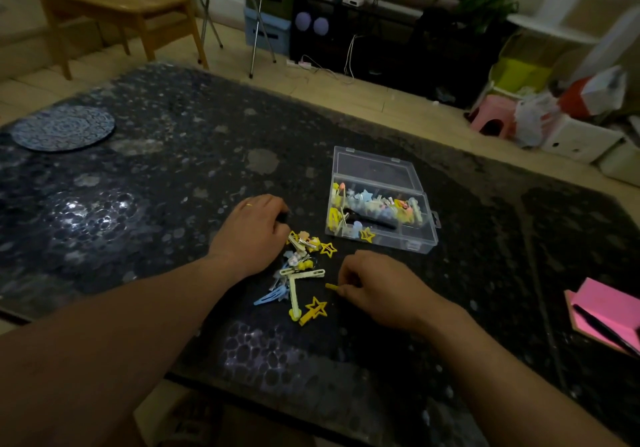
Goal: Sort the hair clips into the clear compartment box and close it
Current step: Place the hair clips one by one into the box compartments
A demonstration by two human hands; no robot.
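A loose pile of hair clips (300, 270), yellow, cream and blue, lies on the dark patterned table (166, 183) between my hands. The clear compartment box (381, 220) stands just behind it with its lid (374, 166) folded back flat; several clips fill its compartments. My left hand (251, 232) rests at the pile's left edge, fingers curled over something dark that I cannot identify. My right hand (377, 285) pinches a small yellow clip (331, 286) at the pile's right side. A yellow star clip (314, 310) lies at the front.
A round patterned mat (64, 128) sits at the table's far left. A pink notebook with a black pen (606, 318) lies at the right edge. Beyond the table are a wooden chair (114, 7), a pink stool (495, 117) and storage boxes.
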